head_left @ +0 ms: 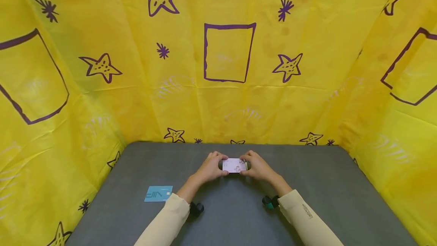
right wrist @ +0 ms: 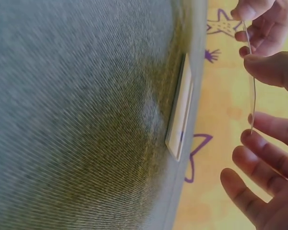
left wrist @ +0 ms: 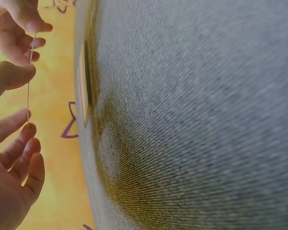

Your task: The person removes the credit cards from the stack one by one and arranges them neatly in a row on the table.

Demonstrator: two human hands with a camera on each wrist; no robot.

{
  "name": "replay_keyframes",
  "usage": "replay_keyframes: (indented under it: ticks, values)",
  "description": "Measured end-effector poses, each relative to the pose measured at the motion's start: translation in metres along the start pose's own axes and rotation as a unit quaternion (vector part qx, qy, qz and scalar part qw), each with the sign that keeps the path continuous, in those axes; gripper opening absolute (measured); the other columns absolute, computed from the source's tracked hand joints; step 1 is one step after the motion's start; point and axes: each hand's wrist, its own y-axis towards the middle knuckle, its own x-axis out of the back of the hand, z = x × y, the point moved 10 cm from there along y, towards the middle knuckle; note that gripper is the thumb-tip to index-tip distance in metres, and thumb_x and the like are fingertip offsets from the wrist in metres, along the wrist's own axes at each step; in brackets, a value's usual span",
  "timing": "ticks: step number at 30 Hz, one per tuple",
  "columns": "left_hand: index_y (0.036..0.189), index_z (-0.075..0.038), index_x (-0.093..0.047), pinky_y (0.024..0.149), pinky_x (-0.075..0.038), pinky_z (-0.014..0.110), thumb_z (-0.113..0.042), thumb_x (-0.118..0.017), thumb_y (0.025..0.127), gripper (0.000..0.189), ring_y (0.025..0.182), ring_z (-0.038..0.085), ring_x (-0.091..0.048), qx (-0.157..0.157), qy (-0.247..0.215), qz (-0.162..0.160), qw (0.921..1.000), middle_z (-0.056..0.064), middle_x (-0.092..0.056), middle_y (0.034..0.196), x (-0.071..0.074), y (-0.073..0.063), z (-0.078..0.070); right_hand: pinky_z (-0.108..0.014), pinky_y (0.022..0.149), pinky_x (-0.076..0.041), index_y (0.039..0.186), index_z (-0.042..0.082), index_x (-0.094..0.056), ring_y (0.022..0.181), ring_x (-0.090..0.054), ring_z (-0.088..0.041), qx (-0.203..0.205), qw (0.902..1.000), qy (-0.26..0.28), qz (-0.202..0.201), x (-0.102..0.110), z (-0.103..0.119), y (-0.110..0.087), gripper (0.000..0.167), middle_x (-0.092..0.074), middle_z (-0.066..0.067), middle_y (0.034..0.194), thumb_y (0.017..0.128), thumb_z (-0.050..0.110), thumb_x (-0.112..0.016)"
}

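Observation:
Both hands hold a thin, pale pink printed card [head_left: 234,165], one at each short end. My left hand [head_left: 210,167] pinches its left end between thumb and fingertips. The right hand [head_left: 258,166] grips the opposite end the same way. Seen edge-on in the left wrist view, the card [left wrist: 29,96] is a thin line standing off the table, and in the right wrist view it bows slightly. Beyond it, a flat rectangular piece [right wrist: 180,112] with a whitish face and dark edge lies on the table; the held card mostly hides it in the head view.
A light blue card with "VIP" lettering [head_left: 158,193] lies on the dark grey table [head_left: 232,215], left of the left forearm. Yellow cloth [head_left: 225,113] with purple stars and squares hangs behind and along both sides. Dark straps [head_left: 270,202] circle the wrists.

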Motion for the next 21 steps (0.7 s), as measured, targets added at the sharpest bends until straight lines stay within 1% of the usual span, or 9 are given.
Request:
replay_keyframes:
  ticks: [3, 9, 16, 21]
  values:
    - [0.123, -0.007, -0.063, 0.092, -0.043, 0.042, -0.025, -0.08, 0.077, 0.052, 0.108, 0.027, -0.049, -0.002, 0.003, -0.001, 1.0, 0.011, -0.057, 0.117, 0.0, -0.005, -0.003, -0.038, 0.083, -0.045, 0.116, 0.002, -0.067, 0.097, -0.055, -0.025, 0.01, 0.9999, -0.004, -0.007, 0.001, 0.003, -0.006, 0.047, -0.057, -0.009, 0.106, 0.075, 0.021, -0.082]
    - [0.125, -0.008, -0.062, 0.095, -0.043, 0.046, -0.024, -0.08, 0.078, 0.054, 0.112, 0.028, -0.049, -0.002, -0.011, -0.009, 0.9999, 0.011, -0.057, 0.12, 0.003, -0.015, -0.002, -0.036, 0.081, -0.046, 0.116, 0.003, -0.067, 0.097, -0.055, -0.024, 0.023, 0.9997, -0.007, -0.01, 0.002, 0.01, -0.011, 0.048, -0.057, -0.008, 0.107, 0.075, 0.024, -0.082]
    - [0.124, -0.008, -0.063, 0.092, -0.044, 0.045, -0.022, -0.081, 0.076, 0.053, 0.11, 0.028, -0.049, -0.008, -0.01, -0.009, 0.9999, 0.011, -0.057, 0.117, 0.007, -0.028, -0.002, -0.036, 0.083, -0.047, 0.114, 0.005, -0.067, 0.096, -0.055, -0.02, 0.035, 0.9993, -0.009, -0.012, -0.003, 0.02, -0.014, 0.047, -0.057, -0.006, 0.104, 0.074, 0.024, -0.083]
    - [0.121, -0.008, -0.064, 0.09, -0.044, 0.044, -0.022, -0.082, 0.076, 0.051, 0.107, 0.026, -0.049, 0.001, -0.001, -0.008, 1.0, 0.009, -0.058, 0.115, 0.011, -0.036, 0.002, -0.036, 0.083, -0.047, 0.115, 0.006, -0.067, 0.097, -0.055, -0.02, 0.047, 0.9987, -0.009, -0.017, -0.009, 0.027, -0.016, 0.047, -0.057, -0.005, 0.105, 0.074, 0.024, -0.083]
